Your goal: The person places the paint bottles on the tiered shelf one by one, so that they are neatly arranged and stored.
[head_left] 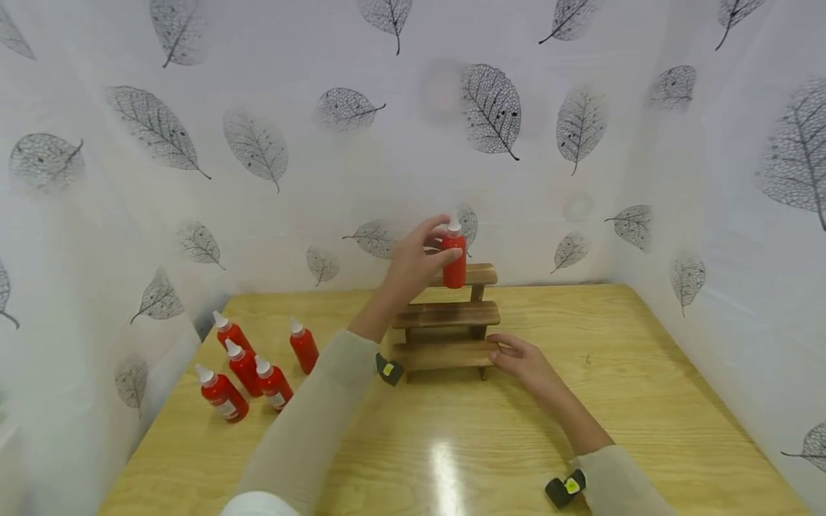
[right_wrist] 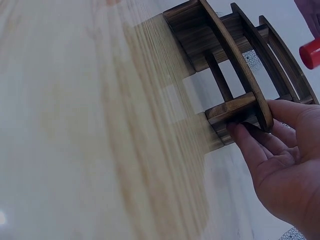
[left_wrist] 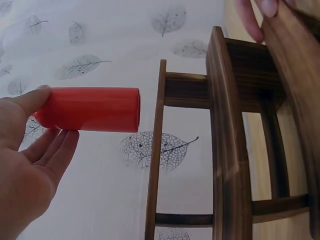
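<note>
My left hand [head_left: 416, 259] grips a red squeeze bottle [head_left: 454, 262] with a white pointed cap, holding it upright over the top tier of a three-tier wooden step stand [head_left: 447, 314]. In the left wrist view, a gap separates the bottle's flat base [left_wrist: 131, 110] from the top tier [left_wrist: 156, 145]. The right hand [head_left: 525, 365] grips the right end of the stand's lowest tier [head_left: 445, 355]. From the right wrist, curled fingers [right_wrist: 250, 150] show under and around that tier's end; part of the grip is hidden.
Several more red bottles [head_left: 242, 368] stand at the left of the wooden table [head_left: 568, 401], one [head_left: 304, 348] a little apart from the others. A white leaf-patterned sheet [head_left: 400, 172] encloses the table's back and sides.
</note>
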`<state>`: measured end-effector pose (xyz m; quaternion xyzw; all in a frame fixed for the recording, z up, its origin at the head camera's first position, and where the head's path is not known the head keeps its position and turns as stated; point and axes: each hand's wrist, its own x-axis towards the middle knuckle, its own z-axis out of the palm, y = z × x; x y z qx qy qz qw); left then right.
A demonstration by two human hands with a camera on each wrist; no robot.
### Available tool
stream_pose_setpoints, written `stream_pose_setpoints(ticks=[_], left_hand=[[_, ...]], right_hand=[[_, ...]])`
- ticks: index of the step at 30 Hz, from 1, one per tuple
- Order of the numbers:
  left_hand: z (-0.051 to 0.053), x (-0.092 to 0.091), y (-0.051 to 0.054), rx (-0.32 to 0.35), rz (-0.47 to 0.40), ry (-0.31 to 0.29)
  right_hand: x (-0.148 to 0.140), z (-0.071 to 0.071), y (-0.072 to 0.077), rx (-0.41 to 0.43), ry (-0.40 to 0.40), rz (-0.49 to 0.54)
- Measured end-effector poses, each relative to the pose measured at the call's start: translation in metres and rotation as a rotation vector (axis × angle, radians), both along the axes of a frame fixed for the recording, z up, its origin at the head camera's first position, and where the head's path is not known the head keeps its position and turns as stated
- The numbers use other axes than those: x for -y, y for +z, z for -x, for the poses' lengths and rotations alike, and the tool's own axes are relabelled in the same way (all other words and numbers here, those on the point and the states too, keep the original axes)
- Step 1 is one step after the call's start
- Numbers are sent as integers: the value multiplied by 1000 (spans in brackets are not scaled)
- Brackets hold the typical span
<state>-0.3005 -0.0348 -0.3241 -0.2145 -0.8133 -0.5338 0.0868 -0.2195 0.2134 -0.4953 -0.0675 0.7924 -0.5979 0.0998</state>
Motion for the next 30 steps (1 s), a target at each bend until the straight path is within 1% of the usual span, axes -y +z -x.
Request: stream_pose_setpoints(ticks=[2,5,8,11,15,19,23,26,28,30], left_hand=[[5,-6,2,2,7,0],[14,-14,3,24,15,5],[21,-20,2,41,22,-8],[26,-24,1,50,36,-23],[30,-26,2,61,50,-20],[32,-28,2,73,43,-21],[32,-30,2,95,22,-44],[31,-28,2,122,13,-50],[28,-25,3,136,7,-42],[25,-20,3,136,0,-32]], right_hand=[[1,0,0,0,-3,0],[2,0,0,6,-9,3],[3,0,0,11,-16,8],[4,0,1,6,-15,9],[4,0,1,-8,0,9],[4,0,2,-7,1,13],[2,0,3,-9,-7,7],[1,0,3,-10,-10,4],[1,0,3,-4,-17,7],[2,-1,3,0,-21,10]])
